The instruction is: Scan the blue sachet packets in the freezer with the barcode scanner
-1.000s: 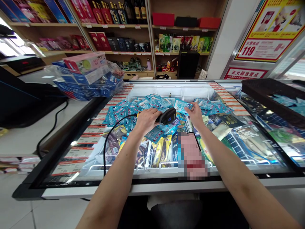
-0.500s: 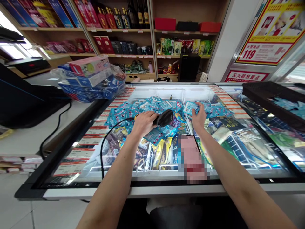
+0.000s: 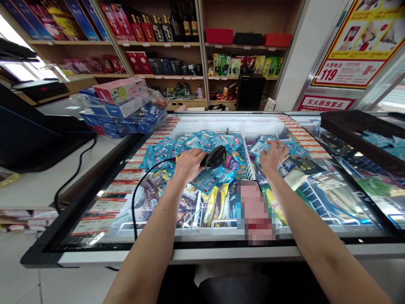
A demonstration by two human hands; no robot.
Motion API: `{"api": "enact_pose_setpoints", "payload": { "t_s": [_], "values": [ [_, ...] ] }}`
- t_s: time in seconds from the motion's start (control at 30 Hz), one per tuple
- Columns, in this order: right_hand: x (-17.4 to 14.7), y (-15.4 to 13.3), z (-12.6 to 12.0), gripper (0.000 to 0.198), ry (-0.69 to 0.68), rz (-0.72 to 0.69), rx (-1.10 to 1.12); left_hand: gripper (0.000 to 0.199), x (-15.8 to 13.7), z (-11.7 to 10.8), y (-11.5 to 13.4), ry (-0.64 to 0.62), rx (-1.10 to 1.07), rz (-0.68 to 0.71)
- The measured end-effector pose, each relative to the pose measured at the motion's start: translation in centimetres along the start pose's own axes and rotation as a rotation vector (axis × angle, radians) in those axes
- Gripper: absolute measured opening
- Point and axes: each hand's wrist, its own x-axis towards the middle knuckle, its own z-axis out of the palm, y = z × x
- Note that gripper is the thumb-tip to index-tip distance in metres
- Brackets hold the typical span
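A black handheld barcode scanner is gripped in my left hand, its head pointing right and its cable trailing to the left. Below it, a large heap of blue sachets is spread over the glass top of a display freezer. My right hand rests over a smaller group of blue sachets, fingers parted and bent downward. Its fingertips are partly hidden, and I see no sachet lifted in it. Between my forearms a phone lies on the glass, its screen blurred out.
Plastic-wrapped boxes are stacked at the left beside a dark monitor. A dark tray with more blue sachets sits at the right. Under the glass are wire baskets of wrapped ice creams. Stocked shelves stand behind.
My right hand has moved right and let go of a blue sachet, which now lies with the group there. My left hand and the scanner have barely shifted.
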Motion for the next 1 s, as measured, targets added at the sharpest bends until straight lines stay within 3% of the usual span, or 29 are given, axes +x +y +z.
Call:
{"api": "enact_pose_setpoints", "payload": {
  "t_s": [0.23,0.4,0.77,0.9,1.0],
  "values": [
    [-0.1,-0.3,-0.2,0.039,-0.001,-0.115,-0.073,0.033,-0.2,-0.3,-0.9,0.007,0.005,-0.049],
    [-0.1,-1.3,-0.1,0.037,-0.049,-0.303,-0.019,0.033,-0.2,-0.3,-1.3,0.026,0.002,-0.081],
    [2.3,-6.5,3.6,0.05,-0.608,-0.818,0.161,0.034,-0.5,-0.2,-1.6,0.034,0.002,-0.07],
    [2.5,-7.8,5.2,0.05,-0.718,-0.886,0.154,0.035,-0.6,-0.3,-1.5,0.016,0.006,-0.077],
    [2.1,-7.8,5.5,0.043,-0.718,-0.851,0.091,0.034,-0.6,-0.4,-1.6,0.011,-0.005,-0.085]
  ]
}}
